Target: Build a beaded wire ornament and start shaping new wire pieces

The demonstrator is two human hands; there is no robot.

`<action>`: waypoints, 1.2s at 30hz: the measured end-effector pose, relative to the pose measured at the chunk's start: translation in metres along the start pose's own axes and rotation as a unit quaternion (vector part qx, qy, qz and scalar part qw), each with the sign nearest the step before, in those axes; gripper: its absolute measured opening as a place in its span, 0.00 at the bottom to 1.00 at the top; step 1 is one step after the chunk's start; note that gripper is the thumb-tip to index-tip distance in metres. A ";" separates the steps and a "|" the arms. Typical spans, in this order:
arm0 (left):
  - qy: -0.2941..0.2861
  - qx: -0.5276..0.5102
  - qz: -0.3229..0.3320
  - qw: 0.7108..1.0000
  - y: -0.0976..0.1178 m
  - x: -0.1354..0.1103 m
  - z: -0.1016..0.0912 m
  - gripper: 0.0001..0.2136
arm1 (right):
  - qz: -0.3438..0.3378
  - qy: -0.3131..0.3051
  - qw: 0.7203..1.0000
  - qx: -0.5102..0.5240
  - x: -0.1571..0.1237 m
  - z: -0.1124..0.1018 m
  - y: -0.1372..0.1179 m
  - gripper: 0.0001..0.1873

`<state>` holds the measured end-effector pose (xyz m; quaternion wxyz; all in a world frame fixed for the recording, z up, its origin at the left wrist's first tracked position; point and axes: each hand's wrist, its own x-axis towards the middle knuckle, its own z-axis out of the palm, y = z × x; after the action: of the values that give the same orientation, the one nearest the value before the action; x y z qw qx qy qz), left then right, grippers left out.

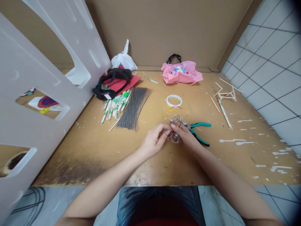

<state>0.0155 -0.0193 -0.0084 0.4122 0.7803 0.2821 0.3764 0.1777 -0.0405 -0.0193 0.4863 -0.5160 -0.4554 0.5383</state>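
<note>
My left hand and my right hand meet near the middle of the table, both with fingers pinched on a small bent-wire piece. Loops of its thin silvery wire stick out above and below my fingers. The exact point of each pinch is hidden by the fingers. Just right of my right hand lie pliers with teal and black handles spread apart, their jaws close to the wire. A white roll of tape lies flat beyond my hands, with thin yellow and red strands beside it.
Left lie a bundle of grey wires, green-marked wrapped chopsticks, red sheets and a black strap. Behind are a white bag and a pink bag. A stick frame lies right; a white plastic panel stands left.
</note>
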 end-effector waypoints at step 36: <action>-0.036 -0.028 0.050 0.998 -0.002 -0.001 0.003 0.06 | -0.116 -0.011 0.645 -0.755 -0.032 -0.114 -0.008 0.39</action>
<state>0.0173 -0.0207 -0.0115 0.4243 0.7946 0.2172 0.3760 0.2917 -0.0731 -0.0133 -0.0186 -0.6412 -0.7657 -0.0474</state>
